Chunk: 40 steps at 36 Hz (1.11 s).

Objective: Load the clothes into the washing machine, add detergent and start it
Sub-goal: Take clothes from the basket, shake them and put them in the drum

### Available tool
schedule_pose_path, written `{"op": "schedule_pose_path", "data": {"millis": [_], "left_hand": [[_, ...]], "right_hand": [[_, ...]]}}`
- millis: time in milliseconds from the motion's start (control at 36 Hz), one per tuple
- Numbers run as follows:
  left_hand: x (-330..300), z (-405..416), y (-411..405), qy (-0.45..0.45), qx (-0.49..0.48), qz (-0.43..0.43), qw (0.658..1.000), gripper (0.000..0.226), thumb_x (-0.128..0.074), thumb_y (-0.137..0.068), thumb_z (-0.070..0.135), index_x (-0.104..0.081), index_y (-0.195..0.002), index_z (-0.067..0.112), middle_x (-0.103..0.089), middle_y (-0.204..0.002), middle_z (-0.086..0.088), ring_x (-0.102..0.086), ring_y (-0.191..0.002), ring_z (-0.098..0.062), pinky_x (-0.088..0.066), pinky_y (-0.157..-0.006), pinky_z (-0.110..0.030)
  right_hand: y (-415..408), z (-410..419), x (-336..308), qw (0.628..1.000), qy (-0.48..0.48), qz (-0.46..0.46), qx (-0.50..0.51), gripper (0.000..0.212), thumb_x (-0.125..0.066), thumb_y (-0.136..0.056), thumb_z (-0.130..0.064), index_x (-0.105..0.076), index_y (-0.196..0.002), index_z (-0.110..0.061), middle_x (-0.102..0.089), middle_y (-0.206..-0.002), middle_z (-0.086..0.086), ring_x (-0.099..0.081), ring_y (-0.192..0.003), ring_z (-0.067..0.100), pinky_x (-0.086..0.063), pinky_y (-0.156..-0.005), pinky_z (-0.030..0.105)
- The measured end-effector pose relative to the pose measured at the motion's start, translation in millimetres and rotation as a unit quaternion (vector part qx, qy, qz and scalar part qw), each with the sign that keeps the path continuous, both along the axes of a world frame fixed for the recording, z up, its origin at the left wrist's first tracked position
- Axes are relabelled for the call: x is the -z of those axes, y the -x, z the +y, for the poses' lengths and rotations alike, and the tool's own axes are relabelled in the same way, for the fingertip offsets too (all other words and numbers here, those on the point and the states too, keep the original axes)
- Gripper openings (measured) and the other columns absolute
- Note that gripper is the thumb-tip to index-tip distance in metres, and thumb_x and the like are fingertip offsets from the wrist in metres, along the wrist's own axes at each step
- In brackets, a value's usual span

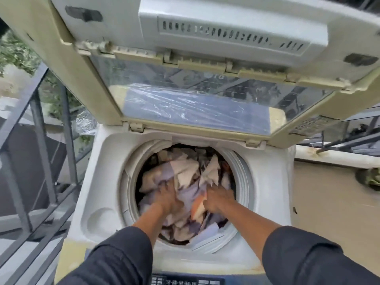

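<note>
Head view down, close (somewhat blurred).

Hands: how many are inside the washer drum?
2. The left hand presses the clothes at the drum's left-centre; the right hand sits beside it, right of centre. Fingertips are partly buried.

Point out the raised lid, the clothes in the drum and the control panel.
Lid (197, 103), head view: on its transparent window.
Clothes (186, 173), head view: on a pale piece above the hands.
Control panel (185, 281), head view: on the dark strip at the machine's near edge.
</note>
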<state>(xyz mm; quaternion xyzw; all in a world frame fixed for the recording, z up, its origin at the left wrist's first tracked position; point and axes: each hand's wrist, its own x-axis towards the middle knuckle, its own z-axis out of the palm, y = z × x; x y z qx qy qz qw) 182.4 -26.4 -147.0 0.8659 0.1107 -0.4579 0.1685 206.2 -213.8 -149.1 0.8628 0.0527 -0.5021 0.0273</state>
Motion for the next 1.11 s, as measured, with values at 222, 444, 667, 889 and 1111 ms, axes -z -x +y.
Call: {"op": "schedule_pose_path", "data": {"millis": [222, 444, 667, 889, 1111], "left_hand": [[-16, 21, -19, 0.022, 0.019, 0.132, 0.991, 0.073, -0.067, -0.094, 0.036, -0.037, -0.157, 0.013, -0.048, -0.156, -0.014, -0.050, -0.139, -0.032, -0.040, -0.114, -0.039], [-37, -15, 19, 0.055, 0.120, 0.247, 0.960, 0.024, -0.064, -0.093, 0.031, -0.061, -0.111, 0.015, -0.063, -0.114, -0.009, -0.060, -0.083, -0.021, -0.051, -0.093, -0.039], [-74, -43, 7, 0.180, 0.004, -0.065, 0.981, 0.059, -0.045, -0.086, 0.049, -0.059, -0.136, 0.021, -0.071, -0.128, -0.004, -0.065, -0.116, -0.024, -0.051, -0.102, -0.041], [-161, -122, 11, 0.365, -0.155, -0.184, 0.899, 0.026, -0.062, -0.092, 0.037, -0.070, -0.114, 0.026, -0.079, -0.096, 0.003, -0.072, -0.089, -0.011, -0.055, -0.085, -0.035], [-187, -254, 3, 0.424, -0.118, -0.151, 0.885, 0.017, -0.058, -0.105, 0.018, -0.070, -0.113, 0.027, -0.079, -0.104, -0.001, -0.071, -0.088, -0.013, -0.056, -0.074, -0.029]], "right_hand": [[-34, 6, -30, 1.000, 0.015, -0.009, -0.007, 0.068, -0.044, -0.095, -0.048, -0.034, -0.158, -0.024, -0.034, -0.164, 0.006, -0.022, -0.153, 0.036, -0.019, -0.119, 0.058], [10, -2, -52, 0.975, 0.051, 0.156, -0.150, 0.069, -0.054, -0.090, -0.050, -0.045, -0.153, -0.024, -0.036, -0.163, 0.005, -0.030, -0.152, 0.029, -0.033, -0.119, 0.048], [39, -44, -111, 0.963, -0.233, -0.122, 0.060, 0.026, -0.047, -0.099, -0.042, -0.061, -0.120, -0.037, -0.069, -0.122, -0.004, -0.065, -0.109, 0.024, -0.055, -0.089, 0.038], [82, -150, -160, 0.726, -0.424, -0.341, 0.421, 0.017, -0.063, -0.099, -0.011, -0.077, -0.101, -0.021, -0.078, -0.088, -0.008, -0.074, -0.081, 0.007, -0.062, -0.080, 0.037], [94, -281, -130, 0.663, -0.344, -0.347, 0.567, 0.026, -0.064, -0.094, -0.007, -0.075, -0.093, -0.030, -0.079, -0.083, -0.004, -0.077, -0.080, 0.019, -0.063, -0.082, 0.049]]}}
